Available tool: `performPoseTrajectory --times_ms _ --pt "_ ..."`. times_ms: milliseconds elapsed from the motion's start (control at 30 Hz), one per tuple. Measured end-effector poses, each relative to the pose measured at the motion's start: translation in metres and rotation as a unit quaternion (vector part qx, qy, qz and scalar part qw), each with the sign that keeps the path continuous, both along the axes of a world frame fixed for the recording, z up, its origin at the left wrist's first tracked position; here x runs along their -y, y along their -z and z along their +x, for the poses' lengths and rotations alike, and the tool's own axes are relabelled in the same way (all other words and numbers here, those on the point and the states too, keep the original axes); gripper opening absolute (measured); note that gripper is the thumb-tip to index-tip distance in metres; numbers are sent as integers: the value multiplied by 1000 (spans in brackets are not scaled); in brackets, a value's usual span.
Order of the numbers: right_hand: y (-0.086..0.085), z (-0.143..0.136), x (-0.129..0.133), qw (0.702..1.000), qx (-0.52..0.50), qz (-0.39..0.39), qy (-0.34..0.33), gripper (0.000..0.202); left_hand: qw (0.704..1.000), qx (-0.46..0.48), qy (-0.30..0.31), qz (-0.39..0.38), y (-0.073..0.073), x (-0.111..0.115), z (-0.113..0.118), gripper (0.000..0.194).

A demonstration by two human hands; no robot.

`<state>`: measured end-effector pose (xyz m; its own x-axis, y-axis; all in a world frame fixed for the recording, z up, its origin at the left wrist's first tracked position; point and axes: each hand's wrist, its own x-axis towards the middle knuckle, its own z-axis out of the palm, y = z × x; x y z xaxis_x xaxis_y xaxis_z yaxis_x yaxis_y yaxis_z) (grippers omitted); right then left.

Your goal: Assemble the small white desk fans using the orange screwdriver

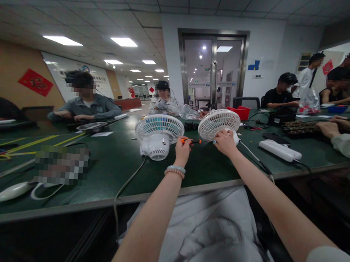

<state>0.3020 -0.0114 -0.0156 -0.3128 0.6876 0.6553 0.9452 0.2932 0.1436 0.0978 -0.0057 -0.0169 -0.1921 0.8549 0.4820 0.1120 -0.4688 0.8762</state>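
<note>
Head view: left grip (pixel 182 151) round screwdriver (pixel 194 141), right grip (pixel 226 142) round fan (pixel 218 123), wall lettering (pixel 102 79) blurred

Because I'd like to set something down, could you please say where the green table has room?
Bare: between the blurred item and left fan's cord; between the orange tool and near table edge. Crowded: behind the white power strip.

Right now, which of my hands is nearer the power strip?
Right. The right hand is at a fan, left of the power strip; the left hand, holding a screwdriver, is farther left.
</note>
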Motion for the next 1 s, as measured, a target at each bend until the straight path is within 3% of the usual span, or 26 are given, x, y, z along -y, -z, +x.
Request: performPoseTrajectory --times_ms 100,333,633,800,1000 --pt "0 0 0 1000 1 3 -3 22 1000 -3 9 -9 -1 -1 1 16" --pt "-1 -2 1 1000 1 -5 2 20 998 -31 -49 31 -7 3 3 18" --pt "-1 -2 0 1000 -2 -15 1 20 996 -32 -86 -6 -5 -5 6 18" --pt "-2 -2 0 1000 -3 -21 2 21 998 -11 -66 11 -6 -7 4 10" --pt "-3 0 2 1000 6 -23 5 21 997 -9 -69 10 -9 -11 4 15"
